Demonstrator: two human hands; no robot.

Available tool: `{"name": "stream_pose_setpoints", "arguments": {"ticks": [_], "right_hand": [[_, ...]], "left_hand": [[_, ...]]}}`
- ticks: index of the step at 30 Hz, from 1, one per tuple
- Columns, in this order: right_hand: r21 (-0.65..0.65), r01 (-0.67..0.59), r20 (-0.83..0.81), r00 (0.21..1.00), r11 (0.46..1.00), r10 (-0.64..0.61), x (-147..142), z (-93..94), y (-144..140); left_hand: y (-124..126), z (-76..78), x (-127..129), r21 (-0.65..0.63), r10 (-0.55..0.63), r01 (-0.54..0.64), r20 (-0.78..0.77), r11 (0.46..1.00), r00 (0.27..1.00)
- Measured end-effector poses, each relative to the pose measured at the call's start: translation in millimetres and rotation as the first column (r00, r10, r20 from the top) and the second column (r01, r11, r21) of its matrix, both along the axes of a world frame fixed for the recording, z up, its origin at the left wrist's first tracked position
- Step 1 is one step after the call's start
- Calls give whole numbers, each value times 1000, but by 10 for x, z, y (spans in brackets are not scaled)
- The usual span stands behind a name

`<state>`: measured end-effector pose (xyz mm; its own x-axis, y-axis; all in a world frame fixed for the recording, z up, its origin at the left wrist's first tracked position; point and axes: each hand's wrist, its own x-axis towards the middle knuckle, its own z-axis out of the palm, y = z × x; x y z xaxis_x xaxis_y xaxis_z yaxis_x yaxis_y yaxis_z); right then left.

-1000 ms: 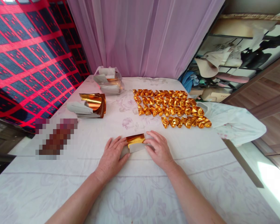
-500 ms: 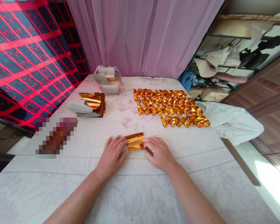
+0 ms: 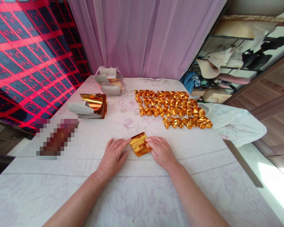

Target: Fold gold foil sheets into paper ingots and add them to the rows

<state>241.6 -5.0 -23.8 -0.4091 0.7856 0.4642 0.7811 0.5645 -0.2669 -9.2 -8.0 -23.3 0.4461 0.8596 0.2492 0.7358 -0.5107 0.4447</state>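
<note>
The gold paper (image 3: pixel 140 144) lies tilted on the white surface (image 3: pixel 132 195) between our two hands, shiny and folded small, with our left hand (image 3: pixel 114 156) flat touching one corner and our right hand (image 3: pixel 160 151) grip pinching its other edge.

Both forearms are stretched fwd from near edge. L hand (image 3: pixel 113 156) is laid flat, palm down, fingers spread. R hand (image 3: pixel 161 150) is curled, fingertips pressed down, pointed left.
</note>
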Motion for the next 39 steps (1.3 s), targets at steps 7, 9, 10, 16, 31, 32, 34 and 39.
{"name": "stream_pose_setpoints", "arguments": {"ticks": [7,9,10,16,31,32,34,39], "right_hand": [[-5,-1,-11,1000,1000,1,5,-4,5],[-14,-2,-11,1000,1000,2,4,-8,8],[-21,-1,-11,1000,1000,0,4,-11,9],[-53,4,-14,1000,999,-4,8,-22,11],[-41,-2,-133,991,999,-3,0,-29,2],[-44,-1,-145,989,999,-6,1,-30,2],[-53,3,-159,987,999,-12,1,-33,3],[-73,6,-166,986,997,-18,-4,-33,2]], "left_hand": [[29,3,-13,109,18,-18,-3,994,1000],[28,14,-8,124,9,-3,-46,992,999],[26,21,-3,123,1,7,-66,992,998],[17,57,28,70,-7,15,-114,997,994],[12,68,43,29,-9,13,-144,1000,990],[12,72,44,24,-10,13,-144,1000,990],[12,76,45,18,-10,13,-143,1000,990],[9,65,43,31,-7,11,-118,999,993]]}}
